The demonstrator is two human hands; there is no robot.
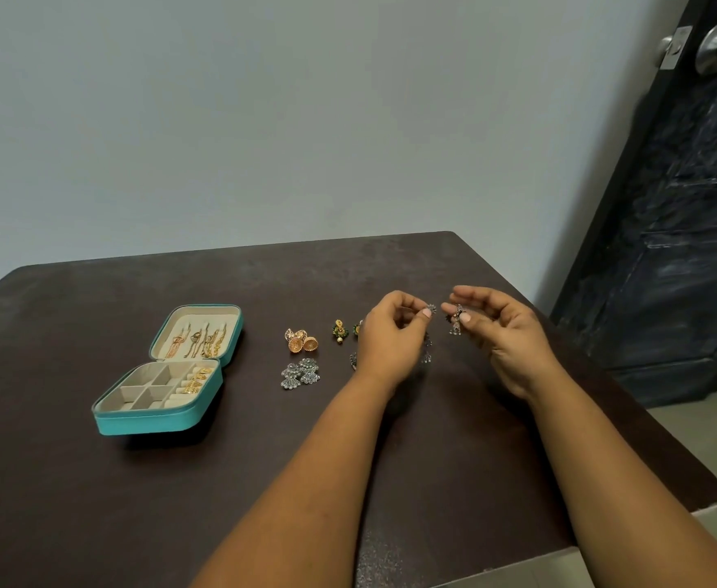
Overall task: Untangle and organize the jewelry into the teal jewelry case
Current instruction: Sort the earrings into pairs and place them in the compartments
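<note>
On the dark table (93, 502), taken from left to right:

Item one: teal jewelry case (149, 422), open, lid (197, 333) tilted back toward the wall. Gold chains (197, 339) hang in a row inside the lid. The base has square cream compartments on its left and ring rolls on its right, with gold rings (195, 381) tucked into the rolls.

Item two: pair of rose-gold dome earrings (301, 341), lying close together, well right of the case.

Item three: pair of silver fan-shaped earrings (300, 372), just nearer me than the dome pair, touching one another.

Item four: small green-and-gold earrings (339, 329), one plain to see, its partner partly hidden behind my left hand.

Item five: my left hand (390, 337), raised above the table, forearm reaching in from the lower edge. Thumb and forefinger pinch a small round silver earring (431, 309); the other fingers are curled into the palm. More dark silver pieces lie beneath this hand, mostly hidden.

Item six: my right hand (505, 328), raised level with the left, palm turned inward. Thumb and forefinger pinch a dangling silver earring (456, 324), which hangs down free; the remaining fingers are loosely curved above it. The two held pieces are near but apart.
</note>
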